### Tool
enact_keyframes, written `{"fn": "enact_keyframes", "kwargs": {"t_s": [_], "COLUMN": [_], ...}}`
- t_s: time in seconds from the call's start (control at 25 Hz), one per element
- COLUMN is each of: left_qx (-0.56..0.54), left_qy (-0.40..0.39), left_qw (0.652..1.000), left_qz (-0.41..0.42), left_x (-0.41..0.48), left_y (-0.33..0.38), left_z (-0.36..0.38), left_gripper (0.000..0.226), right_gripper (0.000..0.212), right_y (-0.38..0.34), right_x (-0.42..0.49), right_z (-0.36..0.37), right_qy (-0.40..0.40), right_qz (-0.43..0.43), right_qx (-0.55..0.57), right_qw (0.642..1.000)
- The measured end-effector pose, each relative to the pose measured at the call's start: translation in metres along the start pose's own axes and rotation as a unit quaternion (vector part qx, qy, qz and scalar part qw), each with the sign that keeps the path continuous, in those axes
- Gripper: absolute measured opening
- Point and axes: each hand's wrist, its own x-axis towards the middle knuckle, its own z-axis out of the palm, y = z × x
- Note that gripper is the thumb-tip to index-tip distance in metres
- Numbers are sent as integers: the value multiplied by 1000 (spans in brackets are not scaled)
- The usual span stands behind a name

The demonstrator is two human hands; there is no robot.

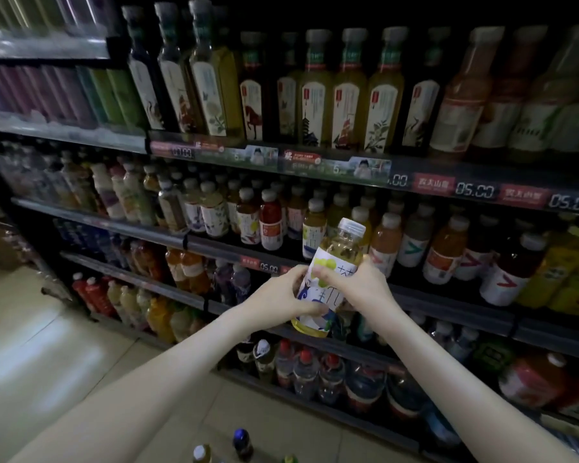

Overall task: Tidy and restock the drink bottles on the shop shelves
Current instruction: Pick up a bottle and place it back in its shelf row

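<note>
Loose bottles (242,442) nearest, caps up, above floor tiles. Left grip (281,297) and right grip (360,289) both clamped round yellow tea bottle (344,247), white-capped, tilted, held in air before middle shelf (214,244). Behind: rows of small bottles. Tall square bottles (348,95) on shelf above.

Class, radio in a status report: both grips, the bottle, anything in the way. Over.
Left grip and right grip both hold the yellow drink bottle, tilted, before the middle shelf. Shelf row crowded; any free slot hidden behind bottle.
</note>
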Motion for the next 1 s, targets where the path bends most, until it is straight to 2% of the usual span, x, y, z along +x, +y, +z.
{"fn": "enact_keyframes", "kwargs": {"t_s": [0.08,0.16,0.28,0.36,0.44,0.6,0.68,0.88,1.0], "left_qx": [34,44,72,92,107,177,201,251,234], "left_qy": [5,-22,-79,-79,-55,-26,-12,41,55], "left_qw": [999,999,994,993,993,984,980,966,966], "left_qz": [8,-1,-9,-2,1,4,4,55,95], "left_x": [16,30,52,67,83,123,136,182,228], "left_y": [-5,-11,-33,-50,-66,-97,-108,-113,-91], "left_z": [-6,-5,5,10,7,-23,-40,-75,-74], "left_gripper": [64,69,74,75,70,45,42,63,78], "right_gripper": [82,75,68,60,61,63,63,63,69], "right_y": [3,18,32,36,40,40,34,15,16], "right_x": [13,22,25,29,33,50,58,88,98], "right_z": [3,8,9,7,8,22,31,69,89], "right_qy": [8,18,45,77,108,149,166,206,236], "right_qz": [21,38,42,39,45,53,57,73,82], "right_qx": [54,96,88,62,48,51,51,52,62], "right_qw": [998,994,994,994,992,986,983,975,966]}}
